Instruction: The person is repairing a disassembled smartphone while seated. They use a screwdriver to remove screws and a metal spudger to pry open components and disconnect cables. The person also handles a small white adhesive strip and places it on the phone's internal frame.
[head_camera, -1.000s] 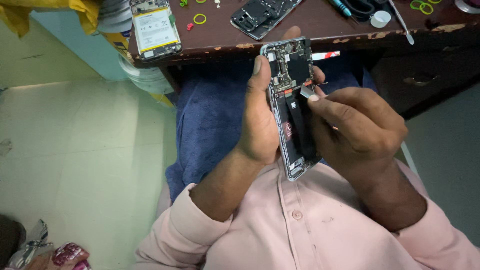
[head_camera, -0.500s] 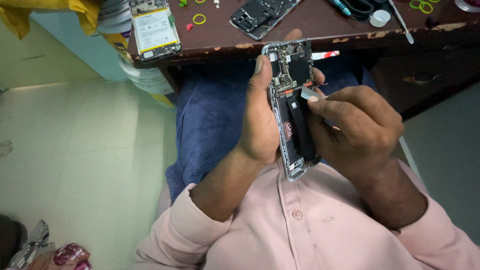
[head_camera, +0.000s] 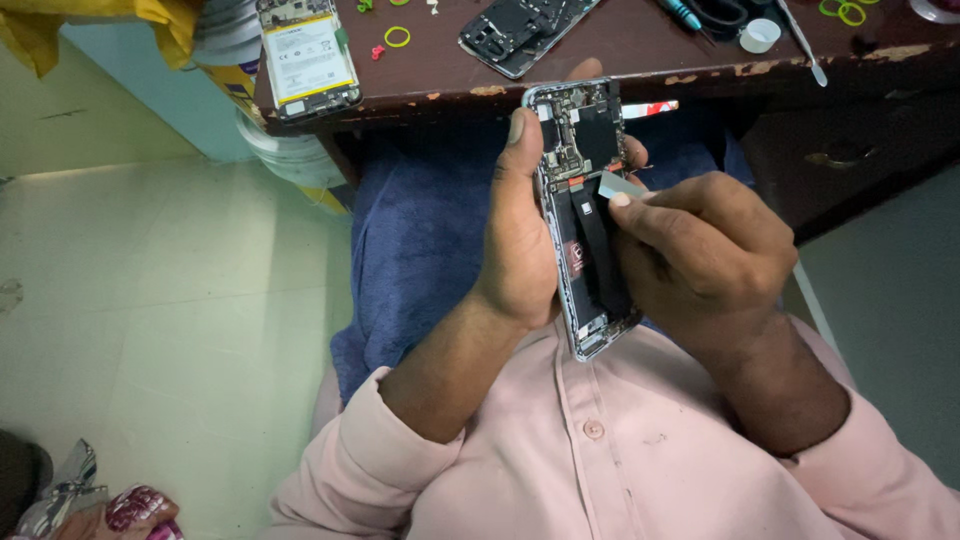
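Left hand (head_camera: 522, 250) wraps the opened phone (head_camera: 585, 215), thumb along its left edge, held upright over the lap below the desk (head_camera: 640, 50); right hand (head_camera: 705, 260) fingers pinch a small pry tool (head_camera: 622, 185) touching its middle.

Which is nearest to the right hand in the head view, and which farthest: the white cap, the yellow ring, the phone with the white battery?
From the right hand:
1. White cap, on the desk above the hand.
2. Yellow ring, on the desk, up and left.
3. Phone with the white battery, at the desk's left corner.
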